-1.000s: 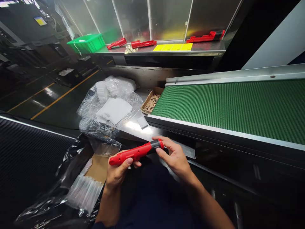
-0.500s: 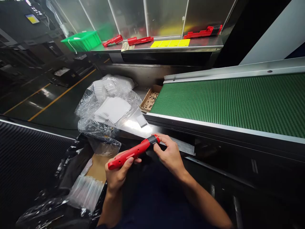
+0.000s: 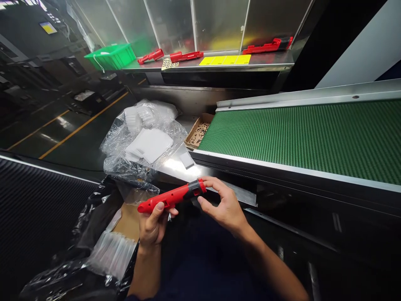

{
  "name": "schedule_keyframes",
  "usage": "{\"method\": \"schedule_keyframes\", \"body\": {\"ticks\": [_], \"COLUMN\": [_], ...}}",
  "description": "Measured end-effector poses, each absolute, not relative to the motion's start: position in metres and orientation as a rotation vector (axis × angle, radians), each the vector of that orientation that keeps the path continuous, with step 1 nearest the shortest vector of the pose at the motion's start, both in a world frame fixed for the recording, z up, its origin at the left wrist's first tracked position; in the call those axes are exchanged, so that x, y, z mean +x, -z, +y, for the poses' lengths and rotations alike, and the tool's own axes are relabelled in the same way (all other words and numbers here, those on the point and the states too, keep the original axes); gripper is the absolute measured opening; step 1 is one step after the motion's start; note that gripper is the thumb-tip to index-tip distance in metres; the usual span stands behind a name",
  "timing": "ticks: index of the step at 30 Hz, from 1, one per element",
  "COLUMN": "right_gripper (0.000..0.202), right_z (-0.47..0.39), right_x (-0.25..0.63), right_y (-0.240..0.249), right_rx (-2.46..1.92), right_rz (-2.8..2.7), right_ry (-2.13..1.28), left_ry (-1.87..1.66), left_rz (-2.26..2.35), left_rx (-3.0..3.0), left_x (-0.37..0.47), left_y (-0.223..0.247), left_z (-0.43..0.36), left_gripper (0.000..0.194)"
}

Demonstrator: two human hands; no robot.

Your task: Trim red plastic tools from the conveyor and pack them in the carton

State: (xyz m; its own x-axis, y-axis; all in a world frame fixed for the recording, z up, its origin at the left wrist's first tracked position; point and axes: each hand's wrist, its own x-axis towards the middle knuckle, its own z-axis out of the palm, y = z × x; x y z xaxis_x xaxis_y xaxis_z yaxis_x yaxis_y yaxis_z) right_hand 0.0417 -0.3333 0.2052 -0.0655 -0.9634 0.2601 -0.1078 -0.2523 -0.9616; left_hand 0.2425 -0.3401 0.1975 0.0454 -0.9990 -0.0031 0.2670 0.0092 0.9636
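Observation:
A long red plastic tool housing (image 3: 171, 198) with a dark grey collar near one end lies slantwise in front of my body. My left hand (image 3: 153, 225) is closed around its left part, thumb on top and fingers beneath. At the collar end, my right hand (image 3: 224, 207) has its fingertips against the red rim. Its thumb stands apart from the housing, leaving the hand open. Slots and small holes show along the housing's side. Left of the hands, an open box (image 3: 127, 219) lined with black plastic contains clear plastic sleeves (image 3: 114, 253).
A green conveyor belt (image 3: 300, 140) runs off to the right. Beside its end sits a cardboard tray (image 3: 196, 136) of small dark parts. White sheets (image 3: 152, 145) lie in clear plastic. The shelf behind carries red housings (image 3: 186, 56), yellow labels (image 3: 224, 60) and a green bin (image 3: 114, 57).
The housing has rolled about its length, bringing slots into view, and shifted slightly left. My right thumb has come off the collar. My left grip has shifted a little.

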Motion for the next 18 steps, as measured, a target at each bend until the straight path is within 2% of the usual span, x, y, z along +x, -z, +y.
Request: {"method": "schedule_keyframes", "body": {"ticks": [3, 8, 18], "right_gripper": [0.020, 0.008, 0.010], "right_z": [-0.3335, -0.3344, -0.3368], "right_x": [0.0407, 0.0377, 0.0364], "right_y": [-0.2061, -0.2084, -0.2044], "right_rx": [-1.412, -1.371, -1.276], "right_rz": [1.178, 1.112, 1.126], "right_ry": [1.425, 1.341, 1.314], "left_ry": [1.311, 1.351, 1.340], "left_rz": [-0.963, -0.976, -1.087], "left_rx": [1.029, 1.050, 1.043], "left_x": [0.2437, 0.2426, 0.2366], "left_y": [-0.1949, -0.1943, -0.2000], "left_z": [-0.3415, -0.3408, -0.3410], "left_gripper": [0.035, 0.036, 0.033]}}
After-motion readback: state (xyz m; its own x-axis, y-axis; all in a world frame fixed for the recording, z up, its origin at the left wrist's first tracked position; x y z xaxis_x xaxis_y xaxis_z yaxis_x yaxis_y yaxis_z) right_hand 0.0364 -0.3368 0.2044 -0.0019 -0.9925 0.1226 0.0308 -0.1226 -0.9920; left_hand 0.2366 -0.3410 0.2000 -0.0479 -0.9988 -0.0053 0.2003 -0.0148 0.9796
